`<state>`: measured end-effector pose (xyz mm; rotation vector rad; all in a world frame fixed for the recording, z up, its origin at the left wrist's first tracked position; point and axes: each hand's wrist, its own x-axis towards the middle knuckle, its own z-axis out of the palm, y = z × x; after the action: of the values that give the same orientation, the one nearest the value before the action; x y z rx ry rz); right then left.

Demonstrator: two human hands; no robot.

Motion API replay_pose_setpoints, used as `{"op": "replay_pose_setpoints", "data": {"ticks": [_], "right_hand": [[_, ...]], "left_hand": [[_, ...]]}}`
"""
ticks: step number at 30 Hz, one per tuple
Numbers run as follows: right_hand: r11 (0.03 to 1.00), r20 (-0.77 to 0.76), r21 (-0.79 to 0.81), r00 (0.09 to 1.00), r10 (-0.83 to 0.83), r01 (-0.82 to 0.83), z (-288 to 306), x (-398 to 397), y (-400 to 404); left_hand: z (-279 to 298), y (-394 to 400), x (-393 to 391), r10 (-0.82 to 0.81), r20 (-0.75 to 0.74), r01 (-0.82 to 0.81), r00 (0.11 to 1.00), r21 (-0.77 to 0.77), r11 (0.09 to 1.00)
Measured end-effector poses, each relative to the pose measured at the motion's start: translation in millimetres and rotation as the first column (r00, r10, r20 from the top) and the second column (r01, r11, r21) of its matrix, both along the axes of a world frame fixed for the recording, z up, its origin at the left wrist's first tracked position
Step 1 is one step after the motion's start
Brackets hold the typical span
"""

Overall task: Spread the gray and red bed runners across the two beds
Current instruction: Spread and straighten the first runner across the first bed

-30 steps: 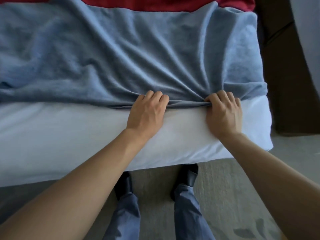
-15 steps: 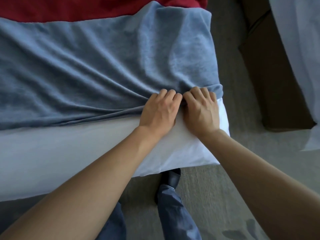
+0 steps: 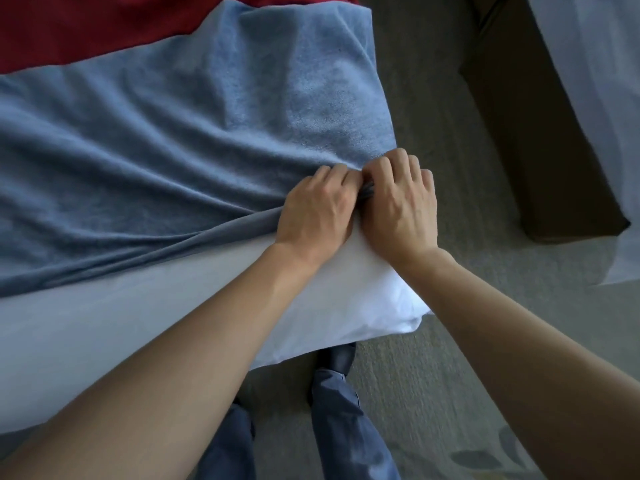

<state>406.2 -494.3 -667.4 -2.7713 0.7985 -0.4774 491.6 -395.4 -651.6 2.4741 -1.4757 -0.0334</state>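
A gray-blue bed runner (image 3: pixel 180 140) lies wrinkled across a white bed (image 3: pixel 114 317), reaching the bed's right edge. Beyond it, at the top left, a red runner (image 3: pixel 86 26) shows. My left hand (image 3: pixel 317 209) and my right hand (image 3: pixel 401 202) sit side by side at the runner's near right corner. Both have curled fingers that grip the bunched near hem, with a small fold of fabric pinched between them. Creases fan out leftward from the grip.
A second bed with white linen (image 3: pixel 595 98) stands at the right, its brown base (image 3: pixel 526 126) bordering a strip of grey carpet (image 3: pixel 450 306). My legs in blue trousers (image 3: pixel 343 420) and a dark shoe stand at the bed's near edge.
My hands have come together at the runner's right corner; a second ago they were apart along the hem. The view has shifted right, showing more of the carpet and the second bed.
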Motion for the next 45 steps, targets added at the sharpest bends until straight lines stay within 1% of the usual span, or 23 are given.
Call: {"op": "replay_pose_setpoints", "data": {"ticks": [5,7,10,13,15,17,19,20,22,24,27,31,35,39,42,45], "right_hand": [[0.997,-0.029,0.062,0.999,-0.037,0.039,-4.0,-14.2,-14.6],[0.997,-0.025,0.056,0.999,-0.047,0.048,-5.7,-19.3,-11.8],[0.998,-0.009,0.013,0.998,-0.067,0.068,-5.3,-10.6,-6.9],[0.996,-0.068,0.023,0.995,-0.079,0.081,-9.6,-16.8,-8.3],[0.994,-0.124,0.044,0.988,-0.093,0.099,-9.6,-24.9,-6.3],[0.993,-0.145,0.05,0.985,-0.097,0.105,-2.7,-22.1,-0.2],[0.998,-0.134,0.02,0.989,-0.06,0.063,8.2,-10.9,9.9],[1.0,-0.117,0.004,0.993,-0.01,0.01,13.4,-3.0,18.4],[0.99,-0.072,0.004,0.987,0.142,-0.142,21.5,15.6,46.9],[0.958,-0.044,0.006,0.957,0.286,-0.286,24.6,36.9,88.5],[0.922,-0.038,0.023,0.921,0.388,-0.387,23.8,70.8,155.8],[0.91,-0.045,0.028,0.909,0.414,-0.413,25.4,111.3,226.9],[0.893,-0.095,0.009,0.889,0.448,-0.449,27.0,140.9,285.9],[0.897,-0.122,-0.007,0.891,0.437,-0.441,25.2,167.8,341.8],[0.904,-0.105,-0.003,0.9,0.424,-0.427,23.4,194.0,388.2],[0.888,-0.067,0.008,0.886,0.459,-0.46,22.9,225.1,437.5]], "left_hand": [[-1.3,-11.0,-3.1,-0.045,-0.011,0.046,0.999,0.037,0.998],[-0.8,-7.8,-4.8,-0.067,-0.016,0.068,0.998,0.06,0.996],[-1.2,-11.5,-3.7,-0.046,-0.019,0.047,0.999,0.064,0.997],[-0.9,-10.0,-5.8,-0.045,-0.042,0.048,0.998,0.06,0.997],[0.4,1.3,-8.4,-0.044,-0.039,0.047,0.998,0.072,0.996],[2.5,21.3,-4.8,-0.01,-0.034,0.012,0.999,0.079,0.997],[4.5,45.5,7.0,0.022,-0.027,-0.019,0.999,0.09,0.996],[5.5,59.1,14.3,0.038,-0.012,-0.036,0.999,0.093,0.995],[7.4,88.7,29.6,0.076,0.029,-0.078,0.997,0.092,0.993],[9.2,119.9,44.4,0.125,0.077,-0.132,0.989,0.092,0.987],[11.1,173.8,68.8,0.22,0.131,-0.232,0.967,0.09,0.969],[13.1,255.9,102.0,0.3,0.163,-0.319,0.94,0.103,0.942],[13.1,324.4,131.3,0.313,0.143,-0.333,0.939,0.146,0.932],[11.9,383.3,158.5,0.3,0.126,-0.315,0.945,0.122,0.941],[11.5,434.7,182.9,0.309,0.134,-0.326,0.942,0.137,0.935],[10.6,486.6,209.0,0.346,0.153,-0.367,0.925,0.139,0.92]]}}
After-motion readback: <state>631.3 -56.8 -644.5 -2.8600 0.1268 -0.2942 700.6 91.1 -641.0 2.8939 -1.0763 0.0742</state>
